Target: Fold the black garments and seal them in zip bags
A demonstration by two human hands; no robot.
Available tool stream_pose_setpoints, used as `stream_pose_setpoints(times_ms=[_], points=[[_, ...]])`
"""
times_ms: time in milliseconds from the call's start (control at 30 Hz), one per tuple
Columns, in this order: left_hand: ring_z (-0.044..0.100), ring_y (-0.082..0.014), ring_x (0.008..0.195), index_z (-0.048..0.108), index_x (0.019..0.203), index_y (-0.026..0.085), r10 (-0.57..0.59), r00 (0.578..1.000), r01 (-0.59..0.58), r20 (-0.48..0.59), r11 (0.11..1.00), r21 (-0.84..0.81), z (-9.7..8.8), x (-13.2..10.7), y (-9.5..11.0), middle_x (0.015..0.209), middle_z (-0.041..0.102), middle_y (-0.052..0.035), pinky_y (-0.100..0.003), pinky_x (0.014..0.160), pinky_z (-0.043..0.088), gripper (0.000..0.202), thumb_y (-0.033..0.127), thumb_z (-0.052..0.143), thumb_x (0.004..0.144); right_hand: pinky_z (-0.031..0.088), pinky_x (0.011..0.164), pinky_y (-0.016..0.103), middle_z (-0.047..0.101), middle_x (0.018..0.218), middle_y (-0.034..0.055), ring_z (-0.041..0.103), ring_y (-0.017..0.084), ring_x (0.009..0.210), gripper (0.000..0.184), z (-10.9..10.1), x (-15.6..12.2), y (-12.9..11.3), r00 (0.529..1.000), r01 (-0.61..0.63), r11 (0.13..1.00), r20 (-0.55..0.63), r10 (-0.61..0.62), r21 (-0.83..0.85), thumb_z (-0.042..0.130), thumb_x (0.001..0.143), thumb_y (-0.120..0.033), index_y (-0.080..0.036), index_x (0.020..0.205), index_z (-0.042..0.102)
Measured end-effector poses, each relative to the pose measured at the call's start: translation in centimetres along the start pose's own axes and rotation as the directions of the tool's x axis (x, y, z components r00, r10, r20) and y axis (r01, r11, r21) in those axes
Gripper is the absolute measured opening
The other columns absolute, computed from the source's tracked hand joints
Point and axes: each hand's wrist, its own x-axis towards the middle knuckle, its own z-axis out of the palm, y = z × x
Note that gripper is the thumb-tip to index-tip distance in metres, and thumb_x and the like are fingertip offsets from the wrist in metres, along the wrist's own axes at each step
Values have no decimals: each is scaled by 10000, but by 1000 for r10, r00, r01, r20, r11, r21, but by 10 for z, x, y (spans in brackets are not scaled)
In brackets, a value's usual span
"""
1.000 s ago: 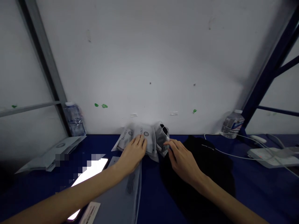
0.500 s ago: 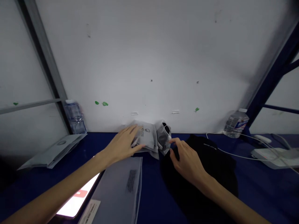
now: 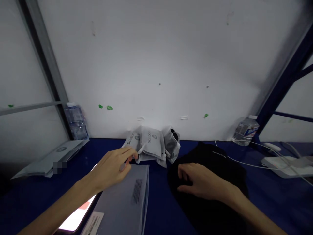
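My left hand [image 3: 113, 166] hovers above a frosted zip bag [image 3: 122, 199], its fingers bent, thumb apart and nothing in them. Its fingertips come close to the left edge of a small frosted pouch [image 3: 151, 143] with printed lettering; whether they touch it I cannot tell. Another lettered pouch [image 3: 132, 141] leans behind it, and a third pouch [image 3: 171, 145] at the right shows something black and white inside. Over a black folded cloth [image 3: 220, 169] with small white print, my right hand [image 3: 200, 181] is loosely curled, thumb and fingers apart, holding nothing.
A lit phone [image 3: 75, 220] and a barcode label [image 3: 94, 223] lie at the lower left. Flat frosted bags [image 3: 58, 151] and a water bottle [image 3: 77, 122] are further left. Another bottle [image 3: 245, 130], white cables [image 3: 244, 165] and a power strip [image 3: 286, 165] occupy the right.
My left hand has drawn back from the pouches toward me, uncovering the left pouch. My right hand has moved away from the right pouch and down over the black cloth.
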Motion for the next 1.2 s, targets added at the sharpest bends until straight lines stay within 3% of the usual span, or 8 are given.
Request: stream_pose_setpoints(times_ms=[167,333,533,867,933,1033,1133,1200], points=[[558,-118,556,610,981,213,80,996,-78,28,994,-70,8,-6,10,840,642,-4,-221,455,382,208,154,422,914,396,593,279,661,753,-22,602,176,683,136,10,2,-6,999,32,999,-15,-32,17,700,840,-166,-231,810,584],[539,-119,530,613,910,209,90,995,-88,41,995,-43,14,-11,8,724,612,14,-235,480,366,208,211,412,966,393,582,266,587,662,-34,531,138,601,196,-3,6,-10,998,48,981,-56,-38,187,599,938,-241,-219,751,542],[526,-133,511,611,929,236,-25,994,24,104,1000,10,13,-14,-1,634,580,42,-261,529,366,204,284,422,987,362,562,249,514,686,-40,441,123,610,247,-15,6,-15,994,83,896,-97,-45,437,503,999,-332,-213,784,531],[526,-138,505,602,912,240,-15,984,9,180,999,38,13,-14,3,609,559,46,-264,527,337,214,284,408,993,384,574,257,548,698,-23,468,132,629,256,-5,9,-16,985,59,848,-168,35,526,519,987,-370,-206,794,563],[522,-136,495,597,907,238,1,983,-8,183,999,37,13,-14,3,602,558,47,-259,514,320,205,275,412,989,377,548,246,528,669,-34,464,122,595,265,-4,9,-17,986,46,779,-154,65,626,539,976,-398,-206,796,557],[526,-143,493,596,891,236,-4,986,-6,164,998,60,13,-13,3,588,558,47,-260,507,304,198,257,420,979,390,508,225,504,646,-47,473,103,541,288,-4,8,-18,987,23,579,-110,116,815,547,967,-458,-205,830,545],[541,-151,508,583,862,229,-23,987,10,157,996,86,11,-13,3,596,560,44,-264,513,303,197,245,422,974,446,541,229,521,659,-47,515,105,560,287,-4,10,-16,967,86,375,-168,191,923,554,962,-477,-213,855,521],[555,-155,520,575,856,226,-31,986,16,162,995,95,10,-13,4,605,564,42,-267,520,308,197,245,420,975,475,578,243,540,686,-40,544,115,599,287,-4,11,-15,957,128,314,-200,210,941,560,958,-477,-216,851,513]])
